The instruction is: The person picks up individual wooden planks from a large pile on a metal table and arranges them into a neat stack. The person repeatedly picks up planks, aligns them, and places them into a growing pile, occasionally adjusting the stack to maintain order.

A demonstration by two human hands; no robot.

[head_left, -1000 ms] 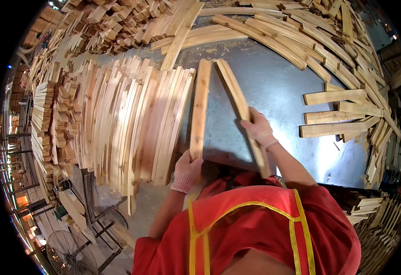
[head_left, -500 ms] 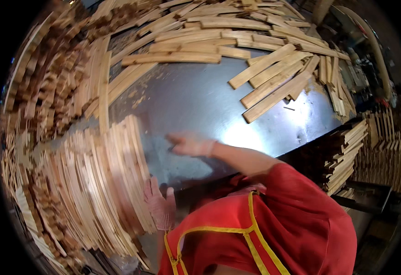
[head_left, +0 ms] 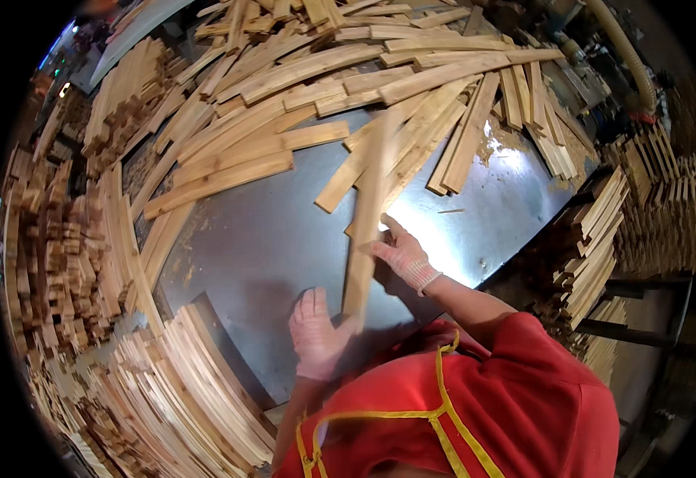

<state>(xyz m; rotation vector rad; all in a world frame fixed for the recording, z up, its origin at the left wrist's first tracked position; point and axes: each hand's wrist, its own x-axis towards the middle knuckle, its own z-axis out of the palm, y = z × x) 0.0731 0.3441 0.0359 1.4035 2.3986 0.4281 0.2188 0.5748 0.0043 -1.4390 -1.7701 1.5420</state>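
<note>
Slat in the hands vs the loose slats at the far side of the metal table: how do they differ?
The held slat is lifted off the metal table, gripped by the right hand, with the left hand at its near end; the loose slats lie flat. The held slat looks motion-blurred; the loose slats are sharp. It is a single piece pointing away from the person; they lie criss-crossed in a heap. Both are pale, narrow wooden strips.

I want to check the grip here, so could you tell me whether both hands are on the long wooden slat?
Yes, the right hand grips the wooden slat partway up, while the left hand holds its near end above the metal table.
</note>
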